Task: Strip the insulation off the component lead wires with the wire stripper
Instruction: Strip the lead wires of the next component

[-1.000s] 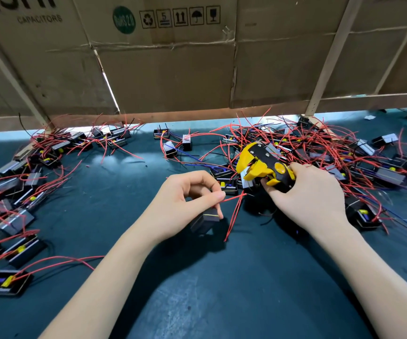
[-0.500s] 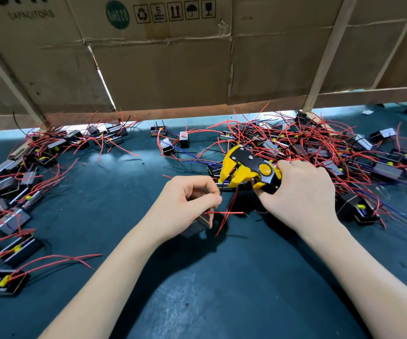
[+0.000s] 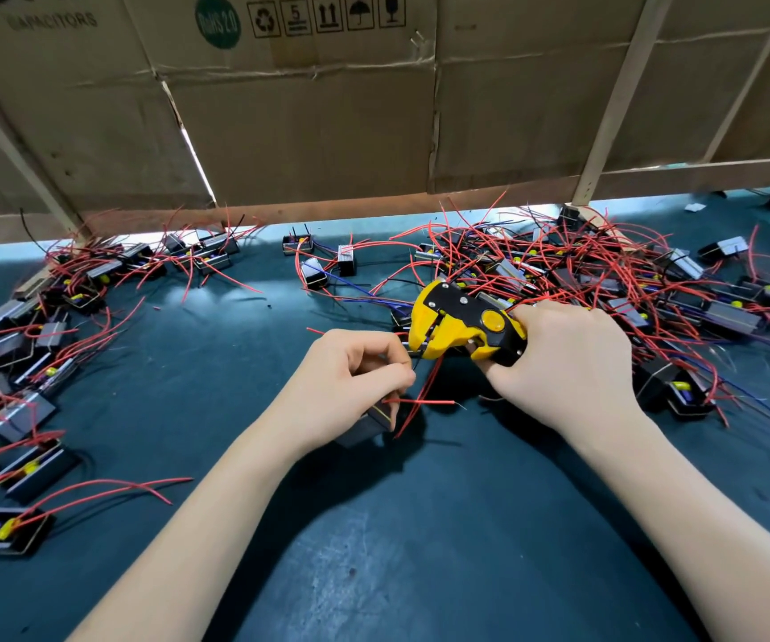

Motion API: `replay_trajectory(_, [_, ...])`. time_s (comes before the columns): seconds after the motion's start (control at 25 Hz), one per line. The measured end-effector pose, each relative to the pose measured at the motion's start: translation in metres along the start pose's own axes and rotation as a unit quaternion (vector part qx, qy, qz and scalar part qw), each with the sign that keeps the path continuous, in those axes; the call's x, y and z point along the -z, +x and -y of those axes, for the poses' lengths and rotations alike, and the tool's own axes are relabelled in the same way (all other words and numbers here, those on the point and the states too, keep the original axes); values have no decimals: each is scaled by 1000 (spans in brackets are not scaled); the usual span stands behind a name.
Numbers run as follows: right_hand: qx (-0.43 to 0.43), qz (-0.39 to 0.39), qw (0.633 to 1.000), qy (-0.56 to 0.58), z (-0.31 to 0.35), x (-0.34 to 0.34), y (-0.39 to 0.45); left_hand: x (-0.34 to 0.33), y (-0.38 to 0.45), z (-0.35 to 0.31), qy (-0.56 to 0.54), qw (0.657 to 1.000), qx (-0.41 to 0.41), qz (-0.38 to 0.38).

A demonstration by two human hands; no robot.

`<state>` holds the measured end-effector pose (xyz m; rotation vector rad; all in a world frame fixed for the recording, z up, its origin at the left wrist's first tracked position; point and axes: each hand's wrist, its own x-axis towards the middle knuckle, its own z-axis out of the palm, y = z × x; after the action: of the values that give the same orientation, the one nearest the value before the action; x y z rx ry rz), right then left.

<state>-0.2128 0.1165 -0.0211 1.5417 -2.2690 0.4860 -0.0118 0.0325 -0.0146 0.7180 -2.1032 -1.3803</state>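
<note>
My right hand (image 3: 563, 363) grips the handles of a yellow and black wire stripper (image 3: 461, 324), whose jaws point left toward my other hand. My left hand (image 3: 350, 386) pinches a thin lead wire between thumb and forefinger right at the stripper's jaws. Under that hand hangs the dark boxy component (image 3: 369, 424) the wire belongs to, mostly hidden by my fingers. Two of its red leads (image 3: 424, 402) stick out to the right and downward below the tool.
A tangled heap of components with red wires (image 3: 605, 280) lies behind and right of my right hand. More components (image 3: 17, 363) line the left side of the dark green mat (image 3: 420, 525). A cardboard wall (image 3: 327, 108) stands at the back.
My right hand brought the stripper left and down until its jaws met the wire pinched in my left hand. The left hand stayed nearly still with the component.
</note>
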Motion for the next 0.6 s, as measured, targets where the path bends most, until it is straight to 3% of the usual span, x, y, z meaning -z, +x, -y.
replay_trajectory(0.24, [-43,82,996,-4,1,0,0,6,-1,-3,-13,1000,-8,17])
replay_trajectory(0.6, [-27,13,999,26,-5,-7,1,17,-5,-6,-36,998,31,39])
